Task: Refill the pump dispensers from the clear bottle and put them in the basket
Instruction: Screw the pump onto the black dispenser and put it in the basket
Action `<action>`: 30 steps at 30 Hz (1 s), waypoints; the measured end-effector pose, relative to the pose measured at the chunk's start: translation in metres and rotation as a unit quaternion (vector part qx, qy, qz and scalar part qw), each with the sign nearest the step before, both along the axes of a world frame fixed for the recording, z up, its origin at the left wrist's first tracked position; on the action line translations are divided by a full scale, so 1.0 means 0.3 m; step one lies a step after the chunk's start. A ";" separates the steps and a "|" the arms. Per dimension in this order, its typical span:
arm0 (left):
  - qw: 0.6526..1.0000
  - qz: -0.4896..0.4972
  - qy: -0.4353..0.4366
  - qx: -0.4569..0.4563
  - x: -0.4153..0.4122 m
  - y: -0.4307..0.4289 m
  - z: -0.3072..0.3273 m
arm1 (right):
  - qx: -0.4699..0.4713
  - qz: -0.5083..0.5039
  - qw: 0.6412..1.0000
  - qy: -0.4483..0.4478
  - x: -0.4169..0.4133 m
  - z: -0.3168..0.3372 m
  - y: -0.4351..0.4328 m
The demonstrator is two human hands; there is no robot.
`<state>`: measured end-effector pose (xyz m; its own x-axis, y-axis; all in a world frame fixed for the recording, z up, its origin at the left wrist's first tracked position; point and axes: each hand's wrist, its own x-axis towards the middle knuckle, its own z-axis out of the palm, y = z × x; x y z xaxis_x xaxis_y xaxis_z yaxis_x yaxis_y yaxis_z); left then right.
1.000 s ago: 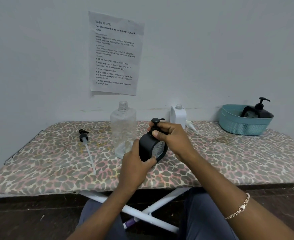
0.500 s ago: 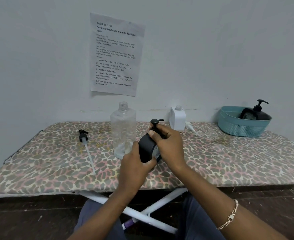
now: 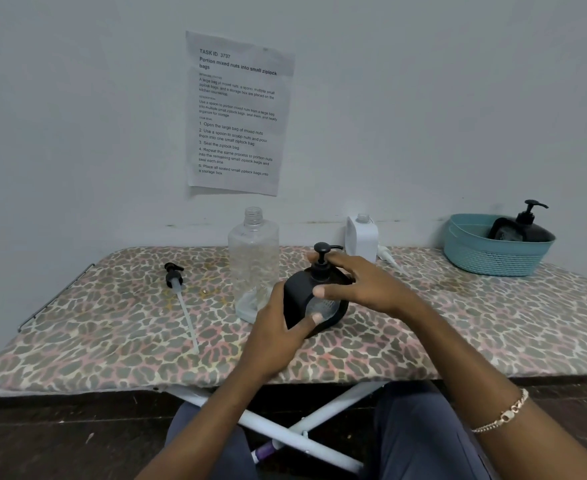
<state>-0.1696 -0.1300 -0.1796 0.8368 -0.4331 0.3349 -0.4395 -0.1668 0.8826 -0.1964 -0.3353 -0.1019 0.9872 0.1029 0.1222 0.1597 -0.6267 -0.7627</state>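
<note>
Both hands were on a black pump dispenser (image 3: pixel 314 299) that stood on the spotted tabletop (image 3: pixel 458 327), right in front of the person. The left hand (image 3: pixel 278 332) gripped the low left side of the dispenser, with the thumb pressed on its front. The right hand (image 3: pixel 361 284) wrapped around the top right side, fingers curled behind the neck and the thumb on the front, just below the black pump head (image 3: pixel 322 254). The pump head sat on top of the dispenser, above the right hand. The clear bottle (image 3: pixel 253 265) stood upright with no cap on, just beyond the left hand and touching or almost touching the dispenser; it looked nearly empty, with a little at the bottom. Far to the left of the left hand lay a loose pump (image 3: pixel 178 289) with its long tube (image 3: pixel 189 323) flat on the tabletop. Behind the right hand, near the wall, stood a small white bottle (image 3: pixel 362 237) with an open top, and a white pump piece (image 3: pixel 389 256) lay just beside it. Well off to the right of the right hand sat the blue basket (image 3: pixel 493 258), and another black dispenser (image 3: pixel 524 230) leaned inside it. A sheet of paper (image 3: pixel 238 112) with printed words hung on the wall above the hands
</note>
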 end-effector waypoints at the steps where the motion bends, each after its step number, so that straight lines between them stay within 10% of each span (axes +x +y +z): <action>1: 1.000 -0.012 0.012 -0.003 0.000 0.005 0.006 | -0.013 0.007 1.000 0.012 -0.002 0.012 -0.013; 16: 0.997 0.064 -0.035 0.016 0.009 -0.005 -0.009 | -0.194 -0.031 0.980 0.006 -0.038 0.110 -0.057; 30: 0.993 0.109 -0.041 0.020 0.043 -0.197 0.082 | -0.161 -0.146 0.975 -0.039 -0.097 0.161 -0.206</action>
<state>-0.1567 -0.1890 -0.1551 0.8830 -0.2589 0.3915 -0.4589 -0.3011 0.8359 -0.2256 -0.3971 -0.0535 0.9692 -0.1353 0.2057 -0.0116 -0.8596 -0.5108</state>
